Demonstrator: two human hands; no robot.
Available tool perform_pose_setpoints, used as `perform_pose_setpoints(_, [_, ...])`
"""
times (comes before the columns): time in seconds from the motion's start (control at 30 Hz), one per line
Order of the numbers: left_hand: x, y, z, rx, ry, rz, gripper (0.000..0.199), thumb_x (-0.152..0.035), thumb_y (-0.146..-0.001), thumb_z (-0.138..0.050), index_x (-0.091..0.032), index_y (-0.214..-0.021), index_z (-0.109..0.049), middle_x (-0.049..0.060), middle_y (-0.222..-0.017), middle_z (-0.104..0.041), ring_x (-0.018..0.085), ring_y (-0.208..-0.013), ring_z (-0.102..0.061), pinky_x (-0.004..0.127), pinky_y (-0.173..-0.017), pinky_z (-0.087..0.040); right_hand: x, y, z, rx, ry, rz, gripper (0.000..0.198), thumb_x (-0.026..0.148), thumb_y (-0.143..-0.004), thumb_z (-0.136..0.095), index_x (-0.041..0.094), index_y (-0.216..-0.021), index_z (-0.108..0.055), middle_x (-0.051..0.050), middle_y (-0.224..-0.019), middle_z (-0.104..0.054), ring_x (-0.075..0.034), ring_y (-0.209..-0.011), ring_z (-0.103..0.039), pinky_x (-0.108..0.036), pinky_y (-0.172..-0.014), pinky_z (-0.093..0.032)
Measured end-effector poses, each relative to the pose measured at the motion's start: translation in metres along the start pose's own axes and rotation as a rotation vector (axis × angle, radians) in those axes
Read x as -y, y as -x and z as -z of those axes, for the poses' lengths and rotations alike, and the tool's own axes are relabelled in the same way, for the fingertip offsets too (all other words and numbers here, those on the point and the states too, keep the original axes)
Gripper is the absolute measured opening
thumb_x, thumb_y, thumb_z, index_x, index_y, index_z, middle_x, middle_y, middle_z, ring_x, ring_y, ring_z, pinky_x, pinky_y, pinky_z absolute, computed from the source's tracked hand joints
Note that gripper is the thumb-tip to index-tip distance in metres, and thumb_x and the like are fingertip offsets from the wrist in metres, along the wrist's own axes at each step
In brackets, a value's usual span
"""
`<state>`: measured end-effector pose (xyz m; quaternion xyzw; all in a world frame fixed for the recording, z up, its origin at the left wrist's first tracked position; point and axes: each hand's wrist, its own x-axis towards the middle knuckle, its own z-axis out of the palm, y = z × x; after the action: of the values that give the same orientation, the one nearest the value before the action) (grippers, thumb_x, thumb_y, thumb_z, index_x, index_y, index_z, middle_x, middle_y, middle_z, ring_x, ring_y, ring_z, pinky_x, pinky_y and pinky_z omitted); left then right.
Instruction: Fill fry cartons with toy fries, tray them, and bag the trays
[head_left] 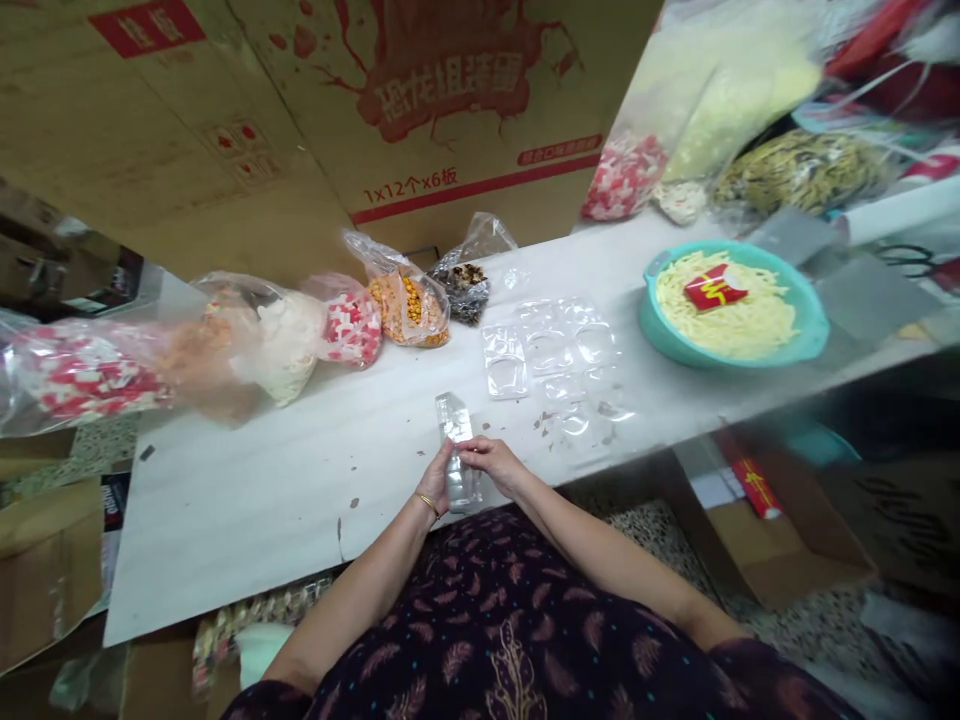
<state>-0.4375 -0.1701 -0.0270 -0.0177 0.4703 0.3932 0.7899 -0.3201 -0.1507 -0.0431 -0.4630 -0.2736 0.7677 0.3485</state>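
Near the front edge of the table I hold a narrow piece of clear, shiny plastic packaging [453, 412]; whether it is one tray or a stack I cannot tell. My left hand [433, 480], with a gold bangle at the wrist, grips its left side. From the right, the fingers of my right hand [491, 460] are pinched together on its upper middle. Just beyond and to the right, several clear moulded plastic trays [551, 345] with round hollows lie flat on the white table [300, 490].
Bags of red-and-white pieces [97, 370], a bag of yellow-orange pieces [411, 308] and a bag of dark pieces [466, 290] line the back edge. At right stands a teal basin [675, 345] of pale strips with a red packet [714, 288] on top. Large cartons [300, 130] rise behind.
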Motion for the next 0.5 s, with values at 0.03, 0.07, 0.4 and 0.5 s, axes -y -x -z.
perform_pose_setpoints(0.03, [0.0,0.0,0.002,0.009,-0.003,0.02,0.041,-0.048,-0.075,-0.053,-0.01,-0.089,-0.062,0.008,-0.065,-0.064,0.02,-0.065,-0.062,0.032,-0.065,-0.05,-0.001,0.002,-0.001,-0.021,-0.001,0.006,0.026,0.028,-0.049,-0.075,0.02,-0.073,-0.071,0.0,-0.079,-0.057,-0.011,-0.07,-0.052,-0.028,-0.071,-0.042])
perform_pose_setpoints(0.07, [0.0,0.0,0.003,0.023,-0.006,0.036,0.042,-0.049,-0.075,-0.052,-0.011,-0.089,-0.062,0.008,-0.065,-0.064,0.02,-0.065,-0.062,0.032,-0.064,-0.05,-0.002,0.003,-0.001,-0.037,-0.001,0.013,0.026,0.028,-0.048,-0.076,0.02,-0.072,-0.071,0.0,-0.079,-0.057,-0.011,-0.069,-0.052,-0.028,-0.07,-0.042])
perform_pose_setpoints(0.4, [0.009,-0.006,-0.004,0.063,-0.054,-0.025,0.048,-0.052,-0.067,-0.061,-0.012,-0.094,-0.059,0.005,-0.064,-0.062,0.018,-0.062,-0.06,0.029,-0.063,-0.046,0.013,0.01,0.005,-0.037,0.076,-0.045,0.025,0.027,-0.05,-0.072,0.018,-0.072,-0.069,0.001,-0.075,-0.057,-0.01,-0.066,-0.05,-0.027,-0.066,-0.04])
perform_pose_setpoints(0.5, [0.018,-0.01,-0.008,0.002,-0.092,-0.218,0.051,-0.039,-0.065,-0.068,-0.017,-0.108,-0.053,0.003,-0.075,-0.064,0.016,-0.068,-0.06,0.027,-0.068,-0.044,0.015,0.01,0.009,-0.011,0.127,-0.127,0.022,0.028,-0.054,-0.067,0.02,-0.075,-0.067,0.002,-0.074,-0.057,-0.011,-0.068,-0.048,-0.026,-0.065,-0.039])
